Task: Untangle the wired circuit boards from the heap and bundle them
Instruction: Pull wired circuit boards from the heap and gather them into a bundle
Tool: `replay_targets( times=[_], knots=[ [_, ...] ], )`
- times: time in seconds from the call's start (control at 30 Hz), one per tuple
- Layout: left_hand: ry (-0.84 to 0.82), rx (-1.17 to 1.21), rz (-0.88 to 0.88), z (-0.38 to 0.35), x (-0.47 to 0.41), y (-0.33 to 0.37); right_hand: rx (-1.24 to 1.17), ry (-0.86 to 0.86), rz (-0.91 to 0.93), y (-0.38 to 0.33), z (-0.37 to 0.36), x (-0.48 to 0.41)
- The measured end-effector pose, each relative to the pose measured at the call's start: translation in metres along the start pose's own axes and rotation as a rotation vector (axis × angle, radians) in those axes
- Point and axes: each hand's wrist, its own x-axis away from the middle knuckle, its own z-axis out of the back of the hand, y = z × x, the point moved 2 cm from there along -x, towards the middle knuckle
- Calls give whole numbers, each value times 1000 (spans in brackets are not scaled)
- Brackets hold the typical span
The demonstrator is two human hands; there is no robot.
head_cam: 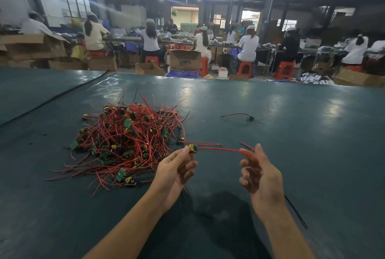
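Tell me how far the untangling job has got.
Barely started. Done: one loose wired board lies apart on the table, right of the heap; no bundle shows. In hand: the left hand pinches a second board, the right hand holds its red wire. Left: the tangled heap, and all bundling.

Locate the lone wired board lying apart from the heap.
In the head view, the lone wired board lies on the green table, right of the heap and beyond the right hand.

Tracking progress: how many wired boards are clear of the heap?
2. The held board, pinched by the left hand, wire reaching the right hand; a lone board on the table, right of the heap. Others may be hidden.
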Motion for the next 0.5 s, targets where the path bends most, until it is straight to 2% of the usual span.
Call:
replay_targets(
  times=[0.13, 0.27, 0.37, 0.5],
  knots=[
    [-73, 105, 125, -1, 2, 2, -70, 30, -69, 2, 5, -1],
    [-150, 59, 199, -4, 4, -5, 110, 14, -140, 15, -7, 1],
    [-186, 4, 241, -5, 4, -9, 274, -91, -117, 27, -25, 11],
    [-223, -51, 278, -7, 5, -12, 290, -172, 37, 39, -43, 21]
  ],
)
